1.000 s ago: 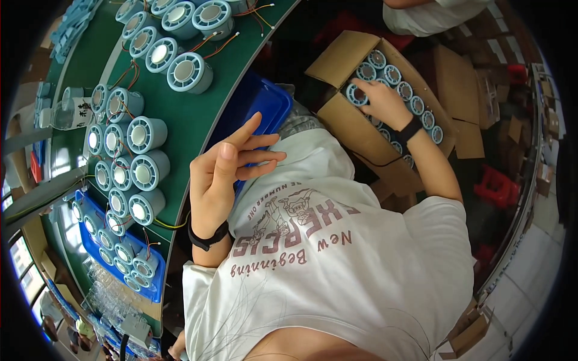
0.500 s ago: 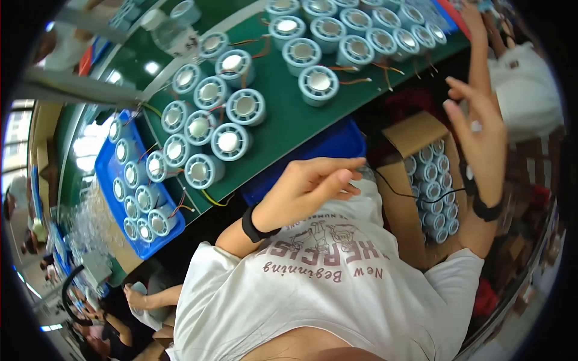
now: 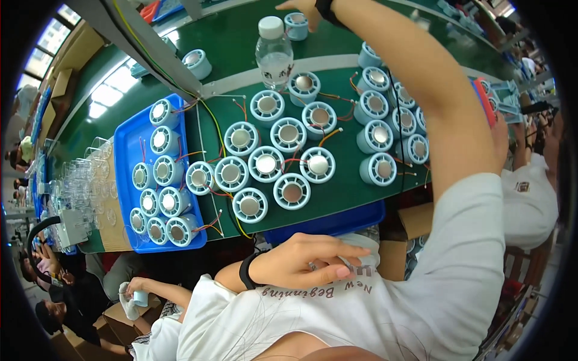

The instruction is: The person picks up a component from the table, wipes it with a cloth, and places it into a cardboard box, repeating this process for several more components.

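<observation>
Fingers of the right hand [image 3: 305, 7] spread apart beside a blue cylinder [image 3: 295, 29] on the bench [image 3: 340, 35] beyond the bottle [image 3: 275, 54]; contact unclear. The left hand [image 3: 307, 260] hangs loosely open, empty. Gripping the cylinder's side is likely steadiest.

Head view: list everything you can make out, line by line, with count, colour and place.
Wired cylindrical units: roughly thirty, pale blue with silvery discs, on table and left tray; more in a box
Table: one, green, across the middle
Trays: two, blue, one at table's left, one below its front edge
Bottle: one, clear with white cap, back of table
Clear plastic pieces: uncountable, transparent, far left
Post: one, grey, upper left
Cardboard boxes: several, brown, nearest right of lap
Other people: several, white or dark clothes, both sides
Wristbands: two, black, on wrists
Left hand: one, bare, before shirt
Right hand: one, bare, top edge
</observation>
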Motion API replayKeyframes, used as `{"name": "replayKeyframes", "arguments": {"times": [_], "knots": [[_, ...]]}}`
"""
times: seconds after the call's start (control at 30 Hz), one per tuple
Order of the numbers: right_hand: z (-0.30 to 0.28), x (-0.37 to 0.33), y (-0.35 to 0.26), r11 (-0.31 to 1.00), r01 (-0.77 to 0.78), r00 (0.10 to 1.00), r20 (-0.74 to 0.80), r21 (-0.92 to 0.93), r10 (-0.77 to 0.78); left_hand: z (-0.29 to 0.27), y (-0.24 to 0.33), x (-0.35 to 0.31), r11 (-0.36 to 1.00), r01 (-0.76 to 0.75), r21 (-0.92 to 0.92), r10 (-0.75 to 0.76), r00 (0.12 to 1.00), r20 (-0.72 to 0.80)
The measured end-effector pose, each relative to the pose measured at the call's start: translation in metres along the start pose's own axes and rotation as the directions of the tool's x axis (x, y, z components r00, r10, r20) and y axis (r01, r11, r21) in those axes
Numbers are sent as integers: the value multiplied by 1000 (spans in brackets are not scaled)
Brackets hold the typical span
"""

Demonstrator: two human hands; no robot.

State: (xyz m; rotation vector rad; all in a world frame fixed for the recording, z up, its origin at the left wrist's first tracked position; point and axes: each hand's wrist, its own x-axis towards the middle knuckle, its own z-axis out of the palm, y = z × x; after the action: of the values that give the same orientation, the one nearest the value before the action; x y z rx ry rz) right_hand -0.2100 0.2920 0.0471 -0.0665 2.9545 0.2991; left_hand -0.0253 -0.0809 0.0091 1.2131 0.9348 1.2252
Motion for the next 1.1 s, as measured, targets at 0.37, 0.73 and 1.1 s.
{"name": "replayKeyframes", "arguments": {"times": [0.37,0.73,1.1], "knots": [[-47,-100,25,868,219,971,-191,445,-146,-2,1,-10,998,-2,-56,-7,987,-159],[-58,-330,-134,629,-86,996,57,773,66,28,-23,41,684,-237,690,645,639,-420],[-13,-416,-162,421,-16,989,-48,907,142,62,-26,42,939,-311,-149,219,871,-440]]}}
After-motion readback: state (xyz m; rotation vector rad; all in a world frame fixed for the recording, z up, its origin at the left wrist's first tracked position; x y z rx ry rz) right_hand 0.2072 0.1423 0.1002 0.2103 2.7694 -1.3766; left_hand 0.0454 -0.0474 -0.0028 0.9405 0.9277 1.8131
